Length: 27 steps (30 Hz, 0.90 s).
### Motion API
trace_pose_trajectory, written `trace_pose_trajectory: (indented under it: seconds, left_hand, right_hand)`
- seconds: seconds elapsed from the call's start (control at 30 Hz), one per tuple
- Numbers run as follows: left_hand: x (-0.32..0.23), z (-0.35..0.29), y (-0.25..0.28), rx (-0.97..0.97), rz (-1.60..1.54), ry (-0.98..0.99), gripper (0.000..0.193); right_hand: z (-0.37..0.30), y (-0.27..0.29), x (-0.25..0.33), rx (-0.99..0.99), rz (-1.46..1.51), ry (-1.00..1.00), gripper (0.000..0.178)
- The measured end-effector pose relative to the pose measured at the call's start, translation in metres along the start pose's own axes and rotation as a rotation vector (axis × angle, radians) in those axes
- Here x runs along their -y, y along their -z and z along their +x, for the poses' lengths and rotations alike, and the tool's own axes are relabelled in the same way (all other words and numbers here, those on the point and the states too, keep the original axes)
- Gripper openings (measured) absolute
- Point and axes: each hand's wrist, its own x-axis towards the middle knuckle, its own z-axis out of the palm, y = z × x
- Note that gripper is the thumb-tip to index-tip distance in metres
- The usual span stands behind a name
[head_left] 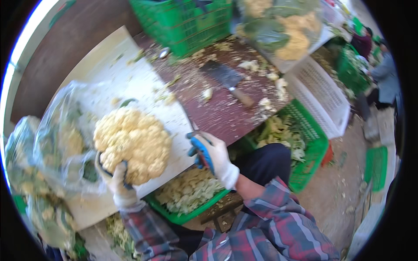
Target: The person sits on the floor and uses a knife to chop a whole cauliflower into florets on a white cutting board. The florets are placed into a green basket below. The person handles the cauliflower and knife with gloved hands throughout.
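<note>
worktop (152, 95); cauliflower (133, 145) in left hand (116, 179)

Cauliflower head (134, 145), cream-yellow and rounded, with tightly clustered florets; its broad curd faces upward at left, over the white board (146, 82), the left hand (115, 180) gripping its near-left edge, thumb against the florets. To its right, a slim dark tool (202, 158), mostly hidden, lies in the right hand (214, 155).
</note>
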Motion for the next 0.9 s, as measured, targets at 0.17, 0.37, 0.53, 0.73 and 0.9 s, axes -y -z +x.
trace_pose_trajectory:
  seconds: [0.17, 0.37, 0.53, 0.73, 0.9]
  left_hand:
    - [0.012, -0.006, 0.028, -0.094, -0.216, 0.026, 0.080]
    - [0.003, -0.007, 0.018, -0.048, -0.179, 0.032, 0.079]
    - [0.007, -0.003, 0.016, -0.032, -0.149, 0.016, 0.078]
    - [0.014, -0.005, 0.025, -0.061, -0.133, 0.029, 0.077]
    - [0.021, -0.004, 0.036, -0.069, -0.140, 0.045, 0.076]
  right_hand:
    - [-0.015, -0.023, -0.026, 0.084, -0.486, 0.413, 0.035]
    - [0.011, -0.022, -0.037, 0.122, -0.798, 0.499, 0.033]
    - [0.023, -0.025, -0.019, 0.159, -0.739, 0.143, 0.041]
    - [0.033, -0.018, -0.016, 0.047, -0.604, 0.104, 0.034]
    - [0.008, -0.029, -0.042, 0.146, -0.779, 0.668, 0.029]
